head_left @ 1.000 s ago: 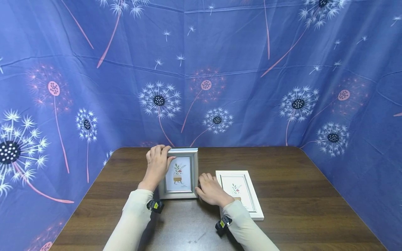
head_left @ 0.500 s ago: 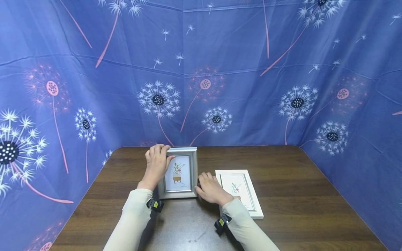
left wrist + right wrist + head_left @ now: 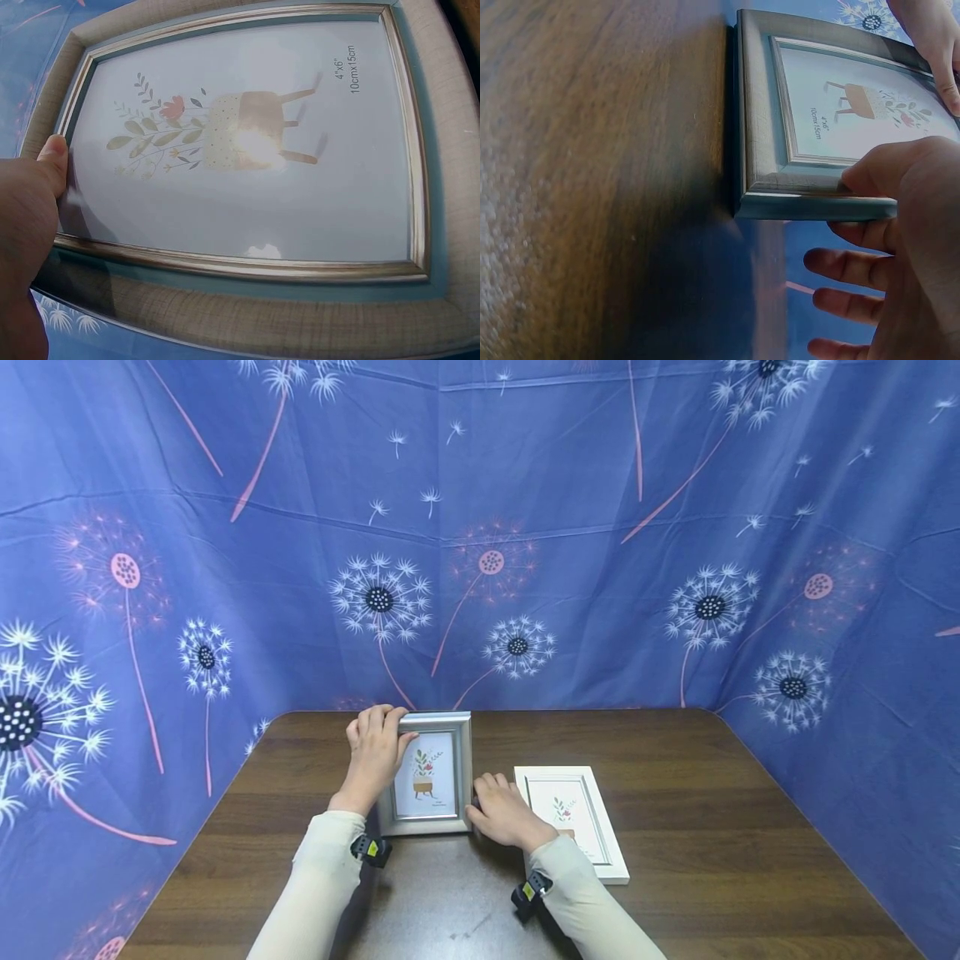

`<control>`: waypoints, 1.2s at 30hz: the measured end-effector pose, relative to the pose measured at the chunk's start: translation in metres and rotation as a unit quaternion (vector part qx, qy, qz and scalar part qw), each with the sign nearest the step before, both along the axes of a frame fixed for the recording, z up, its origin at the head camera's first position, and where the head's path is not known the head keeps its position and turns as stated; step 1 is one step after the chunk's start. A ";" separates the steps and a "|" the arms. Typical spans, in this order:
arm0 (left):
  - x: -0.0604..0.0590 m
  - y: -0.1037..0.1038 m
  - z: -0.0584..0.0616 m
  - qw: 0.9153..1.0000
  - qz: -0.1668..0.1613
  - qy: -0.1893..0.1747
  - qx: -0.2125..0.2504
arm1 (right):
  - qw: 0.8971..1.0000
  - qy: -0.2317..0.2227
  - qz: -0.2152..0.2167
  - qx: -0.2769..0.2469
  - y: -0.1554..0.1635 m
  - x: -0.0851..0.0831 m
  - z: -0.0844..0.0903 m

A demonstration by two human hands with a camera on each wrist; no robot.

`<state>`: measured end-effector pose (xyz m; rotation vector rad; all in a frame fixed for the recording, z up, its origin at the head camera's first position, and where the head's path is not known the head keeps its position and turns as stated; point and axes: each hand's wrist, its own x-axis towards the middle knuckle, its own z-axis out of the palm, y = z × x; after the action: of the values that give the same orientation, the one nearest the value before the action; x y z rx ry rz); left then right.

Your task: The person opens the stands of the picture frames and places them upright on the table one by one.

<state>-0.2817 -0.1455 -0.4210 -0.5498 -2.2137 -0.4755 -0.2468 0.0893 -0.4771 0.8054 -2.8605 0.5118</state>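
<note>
A silver picture frame [image 3: 427,774] with a plant print stands upright on the dark wooden table [image 3: 712,827]. My left hand [image 3: 372,750] grips its top left corner, fingers curled over the top edge. In the left wrist view the thumb [image 3: 54,159] lies on the front of the silver frame [image 3: 247,172]. My right hand [image 3: 501,812] holds the lower right corner. The right wrist view shows its thumb [image 3: 874,176] on the rim of the frame [image 3: 802,127] and its fingers [image 3: 847,266] behind it.
A white picture frame [image 3: 573,820] lies flat on the table just right of my right hand, partly under the sleeve. A blue dandelion-print cloth [image 3: 525,527] closes in the back and both sides. Wrist cameras [image 3: 370,850] sit on both sleeves.
</note>
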 end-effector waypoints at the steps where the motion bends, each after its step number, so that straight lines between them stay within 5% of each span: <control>1: 0.000 0.000 0.000 1.000 0.000 0.000 0.000 | 1.000 0.001 -0.001 0.000 0.000 0.000 0.000; 19: 0.005 0.001 0.004 1.000 -0.007 -0.026 -0.002 | 0.999 0.036 0.000 0.002 0.010 0.004 0.003; 36: 0.011 0.014 0.012 0.999 -0.036 -0.005 -0.007 | 0.999 0.049 -0.012 0.008 0.032 0.010 0.012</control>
<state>-0.2703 -0.1312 -0.4094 -0.6376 -2.2149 -0.5004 -0.2365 0.1211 -0.4652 0.7758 -2.7845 0.4353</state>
